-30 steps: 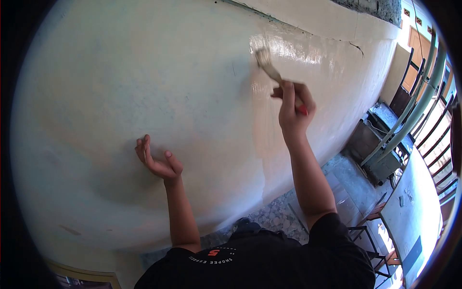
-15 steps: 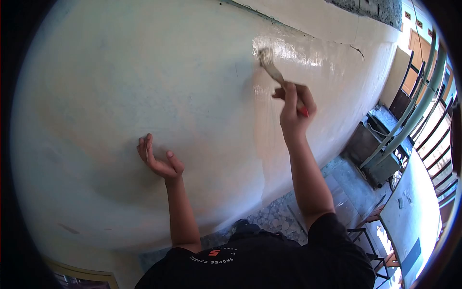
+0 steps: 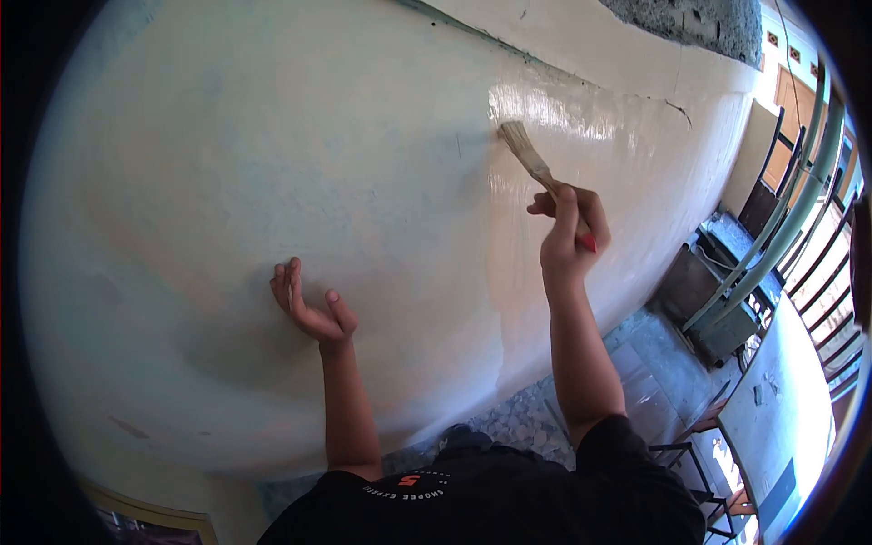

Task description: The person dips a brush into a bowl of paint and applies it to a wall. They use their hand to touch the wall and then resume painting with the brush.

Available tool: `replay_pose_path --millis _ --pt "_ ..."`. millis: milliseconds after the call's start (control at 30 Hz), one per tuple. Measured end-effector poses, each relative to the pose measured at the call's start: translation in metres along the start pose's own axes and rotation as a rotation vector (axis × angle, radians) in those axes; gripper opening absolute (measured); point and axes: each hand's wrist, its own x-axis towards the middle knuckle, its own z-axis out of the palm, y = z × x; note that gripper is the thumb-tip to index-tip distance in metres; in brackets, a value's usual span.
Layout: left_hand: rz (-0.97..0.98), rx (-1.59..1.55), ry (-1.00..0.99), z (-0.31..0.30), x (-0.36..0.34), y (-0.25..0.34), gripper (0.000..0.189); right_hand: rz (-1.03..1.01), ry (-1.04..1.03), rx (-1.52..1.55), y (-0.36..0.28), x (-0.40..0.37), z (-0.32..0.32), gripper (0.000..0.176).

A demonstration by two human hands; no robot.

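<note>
My right hand point(image 3: 572, 227) is closed around the handle of a paintbrush point(image 3: 527, 153), whose red handle end shows below the fist. The bristles point up and left and meet the pale wall point(image 3: 381, 182) at the edge of a glossy wet patch point(image 3: 563, 113). That wet coat runs from the brush toward the right, with a visible edge going down the wall. Lower on the left, my left hand point(image 3: 313, 304) is raised with its fingers and thumb apart. It holds nothing and is at the wall's dull part; whether the fingertips touch it is hard to tell.
At the right stand a dark cabinet point(image 3: 708, 295), slanting green pipes point(image 3: 786, 227) and a white-topped table point(image 3: 772, 400). A black metal stool frame point(image 3: 695, 472) is beside the table. Stone-patterned floor point(image 3: 522, 427) lies below the wall. A rough grey band point(image 3: 695, 23) crosses the top.
My right hand and the paintbrush have moved down the wall and slightly right. My left hand keeps its pose, with only a small shift in view.
</note>
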Motion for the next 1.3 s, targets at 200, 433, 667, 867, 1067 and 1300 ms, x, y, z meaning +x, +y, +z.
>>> replay_pose_path --millis 200,433,667,867,1067,1300 --pt "0.009 -0.022 0.03 0.002 0.002 0.003 0.042 -0.248 -0.053 0.03 -0.015 0.038 0.031 0.017" --pt "0.005 0.001 0.01 0.0 0.001 0.003 0.043 -0.072 -0.051 -0.088 -0.003 -0.002 0.003 0.016" --pt "0.031 -0.023 0.001 0.0 0.003 0.002 0.044 -0.276 -0.01 -0.076 -0.009 0.042 0.036 0.016" --pt "0.04 -0.026 0.0 -0.001 0.003 0.001 0.045 -0.042 0.028 0.022 -0.007 0.011 0.013 0.014" --pt "0.025 -0.033 0.004 0.0 0.003 0.002 0.045 -0.17 0.024 0.026 -0.005 0.039 0.037 0.015" --pt "0.022 -0.043 0.015 0.001 0.002 0.002 0.045 -0.129 -0.01 0.013 -0.02 0.019 0.018 0.017"
